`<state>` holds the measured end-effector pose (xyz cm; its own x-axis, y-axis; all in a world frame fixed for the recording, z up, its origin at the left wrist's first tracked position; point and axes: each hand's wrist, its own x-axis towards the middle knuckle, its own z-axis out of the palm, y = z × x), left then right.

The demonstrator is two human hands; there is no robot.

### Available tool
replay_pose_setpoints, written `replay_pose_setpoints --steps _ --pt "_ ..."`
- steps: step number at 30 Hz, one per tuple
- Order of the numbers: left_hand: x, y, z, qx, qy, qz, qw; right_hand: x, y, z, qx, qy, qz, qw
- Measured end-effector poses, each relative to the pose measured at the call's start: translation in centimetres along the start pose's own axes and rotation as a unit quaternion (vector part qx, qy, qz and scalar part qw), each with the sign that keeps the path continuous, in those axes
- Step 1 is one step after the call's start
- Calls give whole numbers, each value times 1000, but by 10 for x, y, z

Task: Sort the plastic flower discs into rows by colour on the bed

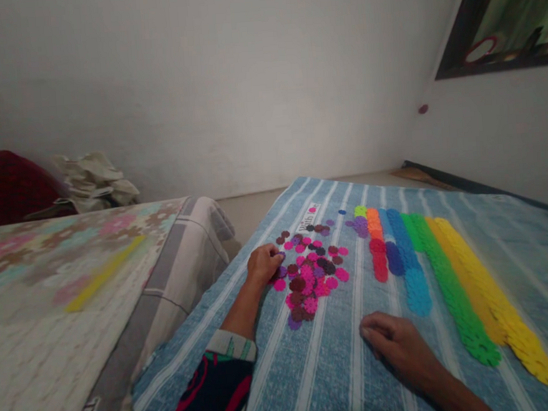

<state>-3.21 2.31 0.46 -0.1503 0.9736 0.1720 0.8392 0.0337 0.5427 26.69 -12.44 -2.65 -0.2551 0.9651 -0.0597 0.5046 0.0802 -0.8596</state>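
A loose pile of flower-shaped plastic discs, pink, brown, purple and black, lies on a blue striped cloth. At the pile's left edge is my left hand, its fingers pinched at a purple disc. My right hand rests on the cloth, lower right of the pile. Its fingers are curled together, and whatever is under them is hidden. Overlapping rows of same-coloured discs lie to the right: red discs, light blue discs, green discs and yellow discs.
Beside the blue cloth, across a gap on the left, is a bed-like surface with a floral cover and a yellow strip. Crumpled pale cloth sits behind it. A white wall stands at the back, with a dark-framed window upper right.
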Motion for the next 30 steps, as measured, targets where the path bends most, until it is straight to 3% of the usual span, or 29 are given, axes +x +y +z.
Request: replay_pose_setpoints --steps 4,7,10,13,19,23,26,30 --pt "-2 -7 -5 -186 -25 18 982 0 -4 0 -5 11 4 1000" --pt "-5 -10 -12 -273 -80 12 959 0 -7 0 -5 16 12 1000" --pt "-9 -9 -17 -284 -149 2 947 1 -7 1 -6 20 20 1000" --pt "-10 -7 -17 -249 -181 -1 951 3 -6 2 -11 22 22 999" --pt "-10 -4 -15 -233 -172 4 957 18 -16 9 -12 43 4 999" --pt "-10 -3 -18 -248 -150 -3 957 46 -32 22 -27 119 -37 992" --pt "-10 -2 -16 -271 -139 -3 952 75 -46 28 -114 169 -52 978" --pt "-11 -1 -9 -308 -124 11 943 103 -65 35 -231 144 -24 962"
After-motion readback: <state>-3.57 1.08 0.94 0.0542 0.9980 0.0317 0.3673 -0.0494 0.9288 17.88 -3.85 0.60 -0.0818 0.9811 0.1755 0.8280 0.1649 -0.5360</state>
